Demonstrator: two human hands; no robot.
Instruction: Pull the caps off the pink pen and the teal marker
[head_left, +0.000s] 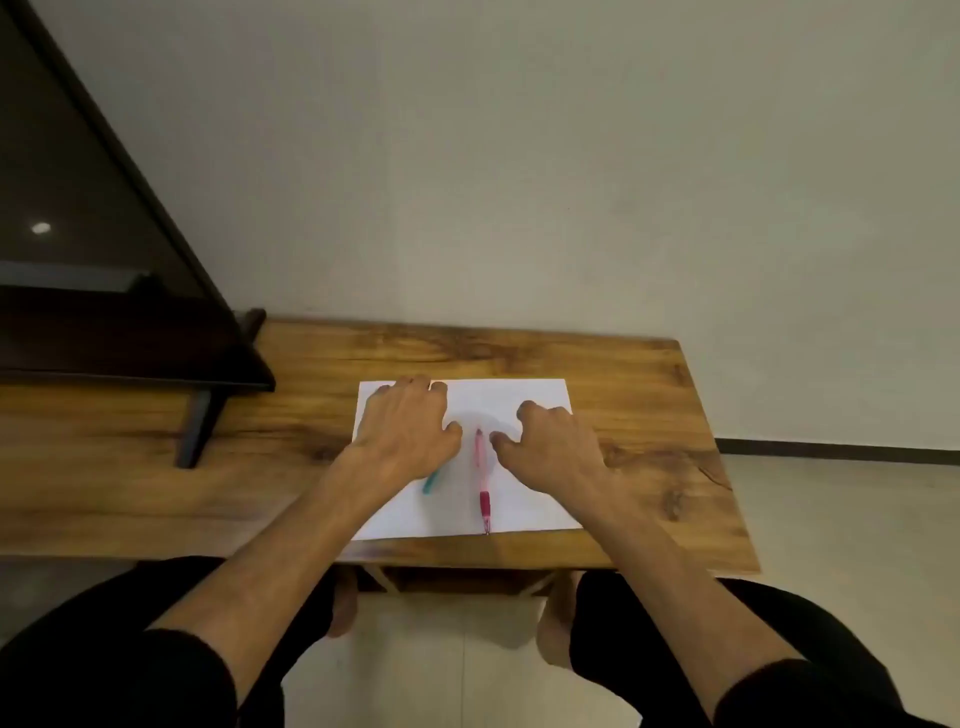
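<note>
Head view shows the left hand (402, 426) pressing loose fingers on the white sheet (524, 506), the right hand (545, 441) empty beside the pink pen (483, 480); best keep the sheet pinned flat while reaching.

Wooden table (623, 395) stands against a plain pale wall (519, 156). On the table's far-left end, a dark framed screen (78, 208) on a black stand (197, 426), one bright spot reflected in its glass. Right of the table, a dark skirting strip (831, 448) above pale floor tiles (857, 519).
</note>
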